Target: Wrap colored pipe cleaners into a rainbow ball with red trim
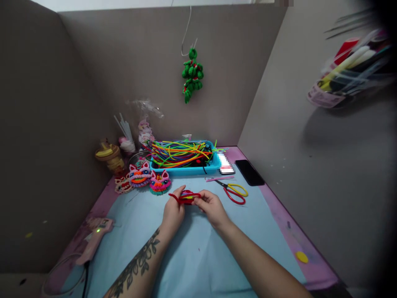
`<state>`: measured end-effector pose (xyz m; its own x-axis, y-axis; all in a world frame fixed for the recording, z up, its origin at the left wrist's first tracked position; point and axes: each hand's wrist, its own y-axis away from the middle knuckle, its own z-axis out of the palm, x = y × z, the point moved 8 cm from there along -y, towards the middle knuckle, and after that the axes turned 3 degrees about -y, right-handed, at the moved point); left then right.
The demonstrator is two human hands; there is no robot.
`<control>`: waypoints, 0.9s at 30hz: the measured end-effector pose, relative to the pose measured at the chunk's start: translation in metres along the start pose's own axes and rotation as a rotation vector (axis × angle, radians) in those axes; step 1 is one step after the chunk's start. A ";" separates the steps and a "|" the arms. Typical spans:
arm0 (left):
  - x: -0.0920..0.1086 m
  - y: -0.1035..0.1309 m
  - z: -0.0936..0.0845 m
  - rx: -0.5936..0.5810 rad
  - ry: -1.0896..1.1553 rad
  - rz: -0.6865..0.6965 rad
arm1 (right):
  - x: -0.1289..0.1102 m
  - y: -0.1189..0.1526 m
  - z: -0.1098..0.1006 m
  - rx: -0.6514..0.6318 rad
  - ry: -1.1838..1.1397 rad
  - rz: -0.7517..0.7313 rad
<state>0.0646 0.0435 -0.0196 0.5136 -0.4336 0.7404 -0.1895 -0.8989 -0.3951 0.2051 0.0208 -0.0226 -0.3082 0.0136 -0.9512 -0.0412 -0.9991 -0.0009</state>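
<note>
Between my two hands, above the blue cloth, is a small piece of bent red pipe cleaners (187,197) with some yellow and purple in its middle. My left hand (174,209) grips its left side, with a red end sticking out past the thumb. At the right side, my right hand (210,205) pinches it between thumb and fingers. Just beyond my left hand sits a finished pink and orange animal face (160,182) with pointed ears. Scissors (233,191) with one yellow and one red handle lie to the right of my right hand.
A blue tray (186,170) of colourful pipe cleaners stands at the back. Beside it are a black phone (249,172) and more animal faces (139,174). A pink glue gun (96,240) with a lit green light lies left, its cord trailing forward. Grey partitions (130,58) enclose the table.
</note>
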 end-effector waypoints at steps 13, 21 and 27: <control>-0.004 -0.001 -0.002 0.033 -0.022 0.032 | -0.048 0.018 0.004 -0.005 0.756 -0.534; 0.006 0.003 0.007 -0.094 -0.217 0.026 | -0.056 0.049 0.048 -0.040 1.180 -0.899; 0.013 0.005 0.023 -0.186 -0.358 0.074 | -0.059 0.061 0.068 -0.161 1.074 -1.027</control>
<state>0.0893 0.0349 -0.0241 0.7455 -0.4776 0.4649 -0.3681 -0.8765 -0.3102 0.1563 -0.0385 0.0544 0.6208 0.7317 -0.2815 0.3236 -0.5662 -0.7581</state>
